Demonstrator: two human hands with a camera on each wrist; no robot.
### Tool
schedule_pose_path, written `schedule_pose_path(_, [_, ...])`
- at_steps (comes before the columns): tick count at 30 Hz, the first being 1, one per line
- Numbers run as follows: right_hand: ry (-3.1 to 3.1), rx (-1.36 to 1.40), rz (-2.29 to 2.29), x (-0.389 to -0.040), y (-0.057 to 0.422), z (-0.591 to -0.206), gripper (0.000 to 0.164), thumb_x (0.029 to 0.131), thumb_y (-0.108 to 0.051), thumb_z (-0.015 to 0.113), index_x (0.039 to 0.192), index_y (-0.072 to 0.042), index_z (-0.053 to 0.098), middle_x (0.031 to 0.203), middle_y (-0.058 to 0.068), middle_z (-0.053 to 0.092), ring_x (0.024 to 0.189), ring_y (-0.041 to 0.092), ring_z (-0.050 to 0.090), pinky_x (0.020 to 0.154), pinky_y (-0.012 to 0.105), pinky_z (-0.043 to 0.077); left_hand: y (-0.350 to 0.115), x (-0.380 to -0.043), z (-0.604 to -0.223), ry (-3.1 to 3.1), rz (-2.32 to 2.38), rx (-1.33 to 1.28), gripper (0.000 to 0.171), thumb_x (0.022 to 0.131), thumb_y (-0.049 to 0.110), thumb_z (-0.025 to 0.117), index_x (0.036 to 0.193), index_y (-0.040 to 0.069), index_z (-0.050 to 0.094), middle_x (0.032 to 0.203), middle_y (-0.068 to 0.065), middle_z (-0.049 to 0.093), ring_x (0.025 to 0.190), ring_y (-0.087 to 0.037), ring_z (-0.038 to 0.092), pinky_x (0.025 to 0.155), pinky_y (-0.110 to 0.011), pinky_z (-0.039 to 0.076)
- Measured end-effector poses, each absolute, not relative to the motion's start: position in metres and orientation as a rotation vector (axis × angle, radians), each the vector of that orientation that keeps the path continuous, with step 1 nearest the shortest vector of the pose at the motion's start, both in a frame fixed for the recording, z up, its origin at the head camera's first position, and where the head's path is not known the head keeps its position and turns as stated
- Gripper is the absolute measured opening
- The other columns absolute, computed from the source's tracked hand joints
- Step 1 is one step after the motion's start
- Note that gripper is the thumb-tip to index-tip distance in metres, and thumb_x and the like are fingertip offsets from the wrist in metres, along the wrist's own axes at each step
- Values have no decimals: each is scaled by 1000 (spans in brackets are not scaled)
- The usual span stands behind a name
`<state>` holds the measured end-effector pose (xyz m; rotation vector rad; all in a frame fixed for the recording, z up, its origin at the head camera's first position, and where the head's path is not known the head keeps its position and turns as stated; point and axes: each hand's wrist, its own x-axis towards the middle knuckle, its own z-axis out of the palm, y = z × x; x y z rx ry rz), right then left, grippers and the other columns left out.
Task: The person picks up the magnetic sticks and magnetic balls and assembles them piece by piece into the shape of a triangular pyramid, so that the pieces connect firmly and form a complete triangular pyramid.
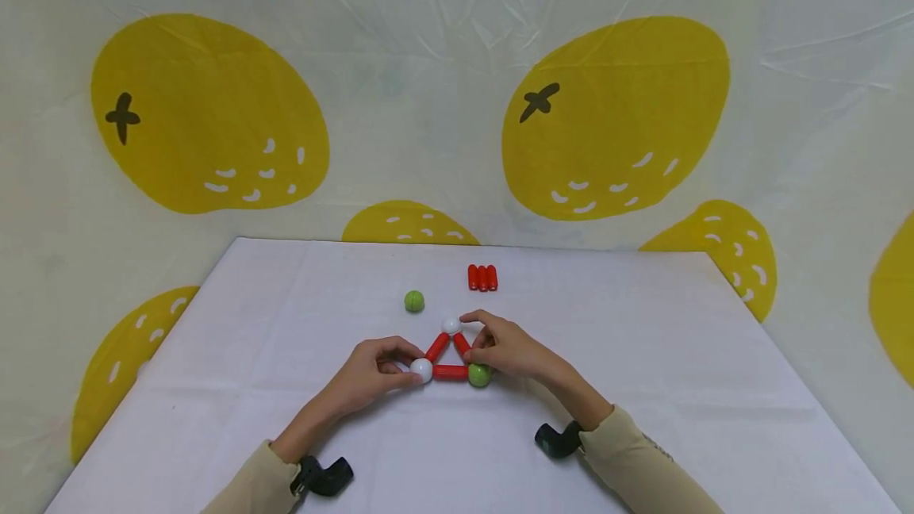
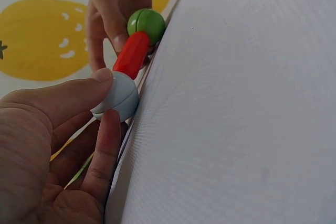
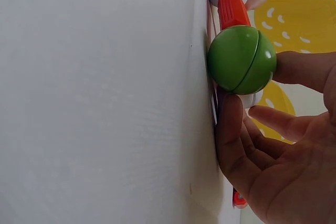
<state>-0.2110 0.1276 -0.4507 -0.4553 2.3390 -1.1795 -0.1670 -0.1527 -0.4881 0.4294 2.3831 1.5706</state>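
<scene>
Triangle [image 1: 436, 347] points away, base [image 1: 451, 372] crosswise (right rod [image 1: 462, 343] seemingly slanting).

On the desk [image 1: 607, 292], a triangle of balls and rods [image 1: 450, 373] lies between the left hand [image 1: 374, 371] and right hand [image 1: 510, 346]. Behind it, a loose ball [image 1: 414, 301] sits leftward; three side-by-side rods [image 1: 482, 278] lie farther back, rightward.

The balls [image 3: 233, 59] and red rods [image 1: 451, 373] are looking like smooth, glossy plastic. Matt cloth [image 1: 643, 339] is covering the table [image 1: 186, 427]. The backdrop [image 1: 414, 93] is showing a creased, faintly shiny surface.
</scene>
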Motion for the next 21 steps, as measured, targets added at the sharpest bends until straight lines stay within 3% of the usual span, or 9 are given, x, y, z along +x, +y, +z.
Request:
schedule_pose_path(10, [2342, -416, -1215, -219, 137, -440, 54, 96, -21, 71, 145, -10, 51, 100, 9, 67, 83, 20, 66, 72, 31, 58, -152, -167, -486, 2380, 1564, 414, 32, 87, 27, 84, 116, 17, 74, 112, -4, 74, 95, -18, 67, 79, -19, 55])
schedule_pose_path(16, [2436, -359, -1229, -247, 146, -432, 50, 98, -19, 69, 143, -7, 52, 103, 12, 67, 83, 24, 69, 73, 33, 60, -152, -166, -486, 2382, 1566, 415, 31, 87, 26, 84, 116, 17, 74, 111, -5, 74, 91, -17, 67, 78, -19, 55])
schedule_pose_path(21, [2547, -295, -1221, -275, 151, -426, 45, 99, -16, 65, 141, -5, 53, 109, 17, 65, 85, 27, 68, 81, 38, 62, -152, -166, -485, 2377, 1571, 423, 31, 88, 24, 83, 116, 16, 74, 111, -5, 74, 93, -16, 67, 79, -19, 55])
